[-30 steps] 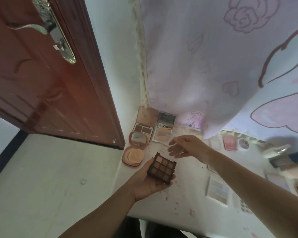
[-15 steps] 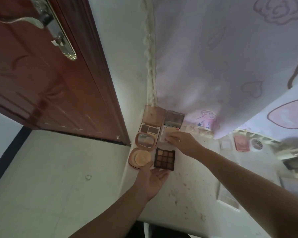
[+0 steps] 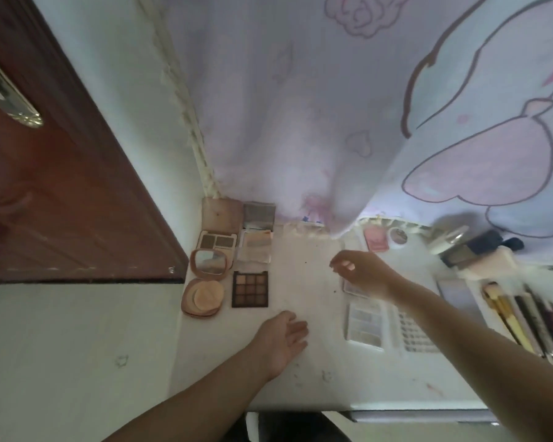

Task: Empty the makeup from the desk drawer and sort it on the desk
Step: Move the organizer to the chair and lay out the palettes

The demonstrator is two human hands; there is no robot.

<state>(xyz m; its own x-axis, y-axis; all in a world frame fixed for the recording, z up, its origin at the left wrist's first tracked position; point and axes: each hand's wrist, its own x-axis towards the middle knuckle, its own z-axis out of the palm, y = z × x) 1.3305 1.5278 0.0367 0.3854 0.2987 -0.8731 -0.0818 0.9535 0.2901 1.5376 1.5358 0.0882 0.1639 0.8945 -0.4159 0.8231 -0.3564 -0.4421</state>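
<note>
A dark nine-pan eyeshadow palette (image 3: 250,289) lies flat on the white desk (image 3: 304,374) at its left end. Beside it sit an open round powder compact (image 3: 204,283), an open brown palette (image 3: 219,229) and a clear palette (image 3: 256,247). My left hand (image 3: 283,338) hovers with relaxed fingers, empty, just right of and nearer than the dark palette. My right hand (image 3: 358,271) hangs over the desk middle, fingers loosely curled, holding nothing. Pale palettes (image 3: 364,327) lie under my right forearm.
A pink compact (image 3: 376,239) and a small round pot (image 3: 398,236) sit at the back. Brushes and pencils (image 3: 521,320) lie in a row at the right. A patterned curtain (image 3: 332,106) hangs over the desk's back edge. A brown door (image 3: 61,186) stands at the left.
The dark palette left my left hand and now lies on the desk below the clear palette. Both hands have drawn back from it, the right one moving rightwards.
</note>
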